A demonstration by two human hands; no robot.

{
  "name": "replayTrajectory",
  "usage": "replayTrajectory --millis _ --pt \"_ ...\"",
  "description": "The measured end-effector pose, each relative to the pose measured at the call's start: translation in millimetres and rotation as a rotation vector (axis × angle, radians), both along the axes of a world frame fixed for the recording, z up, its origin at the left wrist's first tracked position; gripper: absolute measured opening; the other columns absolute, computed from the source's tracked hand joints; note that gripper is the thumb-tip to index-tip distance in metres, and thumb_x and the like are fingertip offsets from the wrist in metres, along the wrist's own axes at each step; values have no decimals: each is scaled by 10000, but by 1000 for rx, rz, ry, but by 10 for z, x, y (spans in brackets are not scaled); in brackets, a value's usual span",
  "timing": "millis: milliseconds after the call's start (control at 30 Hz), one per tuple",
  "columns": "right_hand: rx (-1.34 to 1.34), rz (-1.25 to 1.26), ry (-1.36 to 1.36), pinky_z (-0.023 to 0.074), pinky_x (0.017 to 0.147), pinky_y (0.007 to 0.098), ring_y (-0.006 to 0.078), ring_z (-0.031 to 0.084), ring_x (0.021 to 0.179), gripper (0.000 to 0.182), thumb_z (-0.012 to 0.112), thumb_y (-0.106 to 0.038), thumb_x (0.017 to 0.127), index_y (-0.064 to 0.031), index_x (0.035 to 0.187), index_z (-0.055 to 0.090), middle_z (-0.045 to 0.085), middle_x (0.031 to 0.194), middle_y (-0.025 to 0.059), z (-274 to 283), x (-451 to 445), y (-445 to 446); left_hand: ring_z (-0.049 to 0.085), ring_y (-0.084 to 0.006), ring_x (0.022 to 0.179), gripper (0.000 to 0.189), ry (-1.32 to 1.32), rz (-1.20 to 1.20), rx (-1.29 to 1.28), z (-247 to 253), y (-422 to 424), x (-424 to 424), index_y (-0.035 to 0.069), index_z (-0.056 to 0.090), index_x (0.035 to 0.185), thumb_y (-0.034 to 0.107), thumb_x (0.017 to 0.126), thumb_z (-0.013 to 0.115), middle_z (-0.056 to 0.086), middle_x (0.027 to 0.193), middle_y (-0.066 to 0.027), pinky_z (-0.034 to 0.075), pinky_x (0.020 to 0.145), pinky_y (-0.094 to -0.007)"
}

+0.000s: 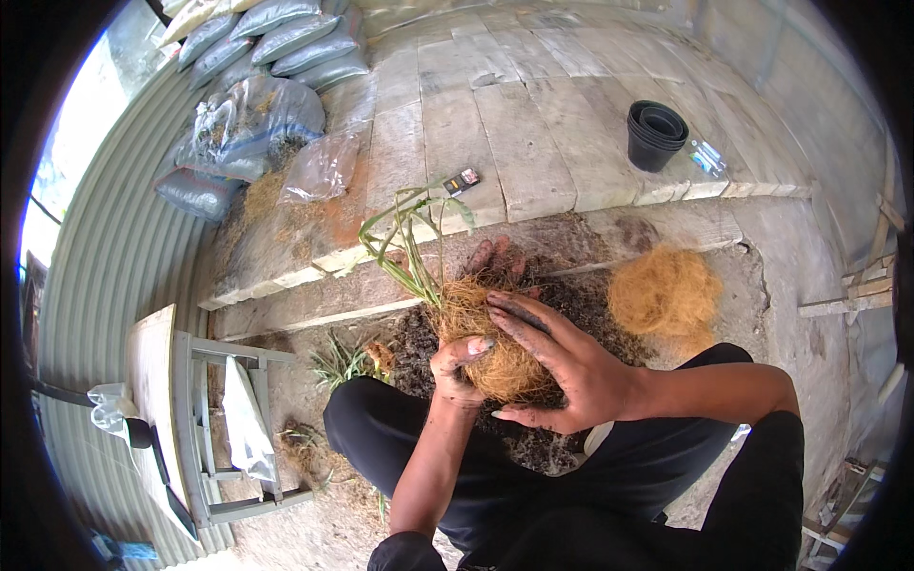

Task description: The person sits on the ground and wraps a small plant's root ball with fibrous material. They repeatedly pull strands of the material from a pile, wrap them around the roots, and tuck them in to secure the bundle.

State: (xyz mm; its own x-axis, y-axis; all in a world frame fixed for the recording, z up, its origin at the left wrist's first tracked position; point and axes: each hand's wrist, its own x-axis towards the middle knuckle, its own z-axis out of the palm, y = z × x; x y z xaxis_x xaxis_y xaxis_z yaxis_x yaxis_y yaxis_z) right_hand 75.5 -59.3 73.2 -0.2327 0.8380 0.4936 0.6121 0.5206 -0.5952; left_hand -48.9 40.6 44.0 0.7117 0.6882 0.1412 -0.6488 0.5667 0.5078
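A plant with long, drooping green leaves (408,260) leans out of a ball wrapped in brown coconut fibre (510,367). My left hand (457,371) cradles the ball from the left and below; its thumb lies on top and soil-stained fingertips show beyond the far side. Spread over the ball's right side, my right hand (578,364) presses on the fibre with dirty fingers. The roots inside are hidden by the wrapping. Dark potting soil (585,314) lies on the ground under and around the ball, between my bent legs.
Loose coconut fibre (665,294) lies to the right. Stacked black plastic pots (655,135) and a plastic bottle (707,158) stand or lie on the raised ledge, near a small box (461,183). Filled sacks (285,39), uprooted plants (346,362) and a stool (235,421) are leftward.
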Motion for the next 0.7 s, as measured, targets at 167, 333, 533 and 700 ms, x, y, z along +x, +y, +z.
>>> replayTrajectory --millis 167,333,533,700 --pt "-23 6 109 339 1084 452 385 361 1330 859 784 -285 764 35 1414 323 340 1432 243 -6 -15 -10 328 -348 1367 1029 -12 11 77 0 -1 7 -5 215 1469 134 556 669 281 1506 -193 265 1143 -472" --pt "-40 -47 137 338 1073 449 385 391 1302 824 783 -301 761 18 1392 360 394 1406 211 -37 -11 -7 355 -359 1350 849 23 -13 65 -80 -20 -11 -31 359 1379 126 602 661 404 1426 -202 272 1137 -475" --pt "-48 -203 -56 225 1091 506 375 370 1292 841 733 -457 773 -9 1389 376 432 1366 185 -123 6 23 500 -339 1204 448 62 27 -126 -199 -25 -41 -27 553 1087 33 647 613 521 1291 -191 406 1046 -455" --pt "-57 -323 -251 171 1086 527 385 291 1328 825 658 -589 786 -48 1362 422 361 1413 202 -95 19 46 604 -278 1041 435 215 93 -140 -183 31 -37 -31 571 1093 9 662 615 609 1155 -172 514 910 -398"
